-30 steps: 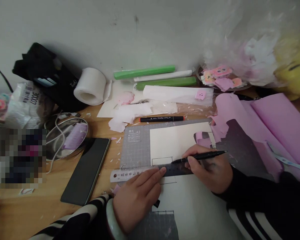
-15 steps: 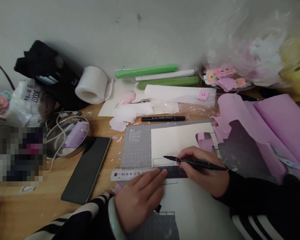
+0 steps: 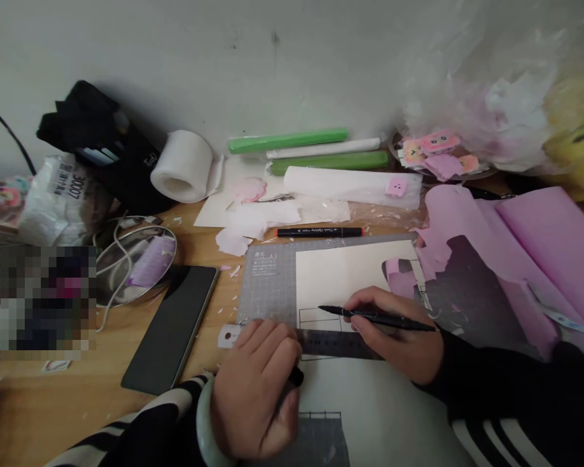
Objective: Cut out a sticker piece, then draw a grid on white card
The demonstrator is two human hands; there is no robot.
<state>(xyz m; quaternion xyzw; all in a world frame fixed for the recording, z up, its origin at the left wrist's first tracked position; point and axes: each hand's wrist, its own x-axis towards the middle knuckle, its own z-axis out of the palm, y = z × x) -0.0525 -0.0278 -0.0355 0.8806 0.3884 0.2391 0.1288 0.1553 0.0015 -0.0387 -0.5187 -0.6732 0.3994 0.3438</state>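
My right hand (image 3: pixel 394 331) is closed around a slim black pen (image 3: pixel 331 311), its tip just above the cream paper (image 3: pixel 340 272). Thin black lines form a narrow rectangle below the tip. Across the paper lies a ruler (image 3: pixel 340 344), pale at its left end and dark toward the right. My left hand (image 3: pixel 257 389) has its fingers curled over the ruler's left part. A small black piece, perhaps a pen cap (image 3: pixel 296 376), pokes out between thumb and fingers. Under the paper is a grey cutting mat (image 3: pixel 267 285).
A phone (image 3: pixel 170 331) lies left of the mat, beside a round dish (image 3: pixel 141 259) with a cable. Behind are a black marker (image 3: pixel 320 232), a paper roll (image 3: pixel 182 165) and green rolls (image 3: pixel 287 141). Pink sheets (image 3: pixel 545 253) and scissors (image 3: pixel 559 318) lie at right.
My left hand has gone from fingers pressed out on the ruler to fingers curled over it. The ruler has shifted slightly toward me, uncovering more of the drawn lines. The pen has barely moved.
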